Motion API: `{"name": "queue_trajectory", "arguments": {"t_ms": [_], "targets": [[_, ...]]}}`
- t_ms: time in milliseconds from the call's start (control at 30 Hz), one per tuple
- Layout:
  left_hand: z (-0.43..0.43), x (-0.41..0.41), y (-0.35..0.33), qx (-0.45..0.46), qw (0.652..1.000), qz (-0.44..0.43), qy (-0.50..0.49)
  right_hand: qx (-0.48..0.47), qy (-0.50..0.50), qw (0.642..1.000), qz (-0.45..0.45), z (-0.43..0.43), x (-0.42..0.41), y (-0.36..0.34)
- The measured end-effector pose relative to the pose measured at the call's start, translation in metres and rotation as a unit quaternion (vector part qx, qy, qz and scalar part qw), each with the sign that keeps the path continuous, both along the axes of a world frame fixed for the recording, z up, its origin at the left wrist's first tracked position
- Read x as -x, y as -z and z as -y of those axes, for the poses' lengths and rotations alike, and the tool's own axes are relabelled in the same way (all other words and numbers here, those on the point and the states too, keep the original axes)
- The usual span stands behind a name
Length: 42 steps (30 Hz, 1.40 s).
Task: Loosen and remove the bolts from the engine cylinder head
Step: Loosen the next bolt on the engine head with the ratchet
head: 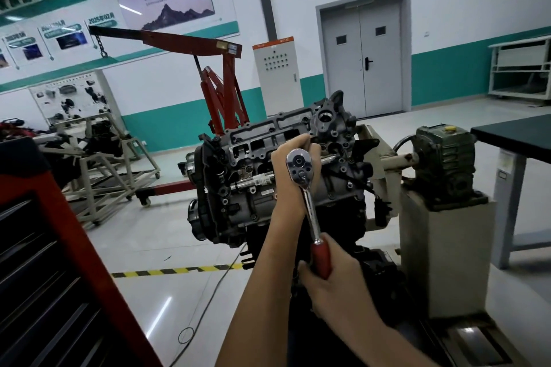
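The engine (238, 211) hangs on its stand (441, 247), turned so the cylinder head (259, 140) faces the person. The weight sits out on a pivot, so a hard pull could rock or swing the whole block. A ratchet wrench (310, 208) is set square onto the head's right-hand part. The right hand (334, 280) has its grip closed fully round the red handle (321, 259), low and near the end. The left hand (286, 176) is curled behind the ratchet's head, its grip wrapped round the drive end to steady it. The bolt itself is hidden behind that hand and the tool, so I cannot tell how well the socket is seated. If it sits crooked, a sharp pull may round the bolt or slip off — and the left fingers, tucked between tool and casting, would take the knock. A sudden release could also throw the right hand downward.
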<state>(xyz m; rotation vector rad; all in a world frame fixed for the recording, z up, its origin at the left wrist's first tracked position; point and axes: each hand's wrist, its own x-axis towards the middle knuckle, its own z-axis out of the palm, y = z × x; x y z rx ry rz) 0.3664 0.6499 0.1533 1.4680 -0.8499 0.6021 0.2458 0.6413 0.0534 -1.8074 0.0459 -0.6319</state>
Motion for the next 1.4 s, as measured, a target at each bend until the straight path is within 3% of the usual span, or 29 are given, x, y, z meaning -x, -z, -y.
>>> {"name": "queue_trajectory", "arguments": {"t_ms": [100,200,333,400,433,500,567,633,700,767,833,900,1033,1067,1133,1200,1300,1400], "targets": [[-0.003,0.0,-0.001,-0.015,1.0,0.01,0.007,0.016,-0.009,1.0,-0.025,0.009,0.001,-0.005],[-0.016,-0.004,-0.003,-0.065,0.995,0.044,0.053,0.203,-0.008,0.979,-0.027,0.062,0.016,-0.034],[-0.02,-0.008,-0.014,-0.131,0.985,0.073,0.088,0.487,0.021,0.871,-0.055,0.135,0.017,-0.107],[-0.014,-0.007,-0.014,-0.133,0.985,0.082,0.074,0.549,0.067,0.832,-0.037,0.15,0.013,-0.123],[-0.012,-0.008,-0.012,-0.113,0.988,0.078,0.072,0.545,0.075,0.834,-0.036,0.15,0.012,-0.12],[-0.009,-0.009,-0.005,-0.062,0.994,0.059,0.062,0.47,0.06,0.879,-0.052,0.135,0.013,-0.091],[-0.005,-0.008,-0.002,-0.029,0.998,0.034,0.04,0.326,0.046,0.944,-0.031,0.101,0.015,-0.055],[0.002,-0.005,-0.004,0.001,1.0,0.008,0.025,0.166,0.033,0.986,-0.007,0.058,0.013,-0.026],[0.007,-0.002,-0.005,0.014,1.0,0.0,0.021,0.038,-0.002,0.999,-0.004,0.021,0.006,-0.01],[0.008,-0.002,-0.005,0.008,1.0,0.001,0.002,0.008,-0.025,1.0,-0.001,0.006,0.003,-0.006],[0.003,-0.005,-0.004,0.004,1.0,0.008,0.016,0.07,-0.015,0.997,-0.012,0.025,0.007,-0.015],[-0.006,-0.007,-0.003,-0.027,0.998,0.034,0.047,0.211,0.006,0.977,-0.015,0.066,0.012,-0.033],[-0.008,-0.004,-0.013,-0.14,0.984,0.085,0.076,0.48,0.065,0.874,-0.023,0.147,0.02,-0.094],[-0.005,-0.002,-0.015,-0.15,0.982,0.092,0.068,0.507,0.084,0.858,-0.011,0.157,0.021,-0.104],[-0.002,-0.001,-0.013,-0.127,0.986,0.085,0.062,0.503,0.094,0.859,-0.003,0.16,0.021,-0.101],[0.0,-0.003,-0.007,-0.086,0.992,0.063,0.061,0.43,0.079,0.899,-0.009,0.138,0.021,-0.073],[0.005,-0.003,-0.004,-0.041,0.998,0.011,0.04,0.219,0.077,0.973,0.014,0.076,0.017,-0.027],[0.008,0.002,-0.005,-0.022,0.999,0.012,0.042,-0.003,0.005,1.0,-0.01,0.012,0.005,-0.005]]}}
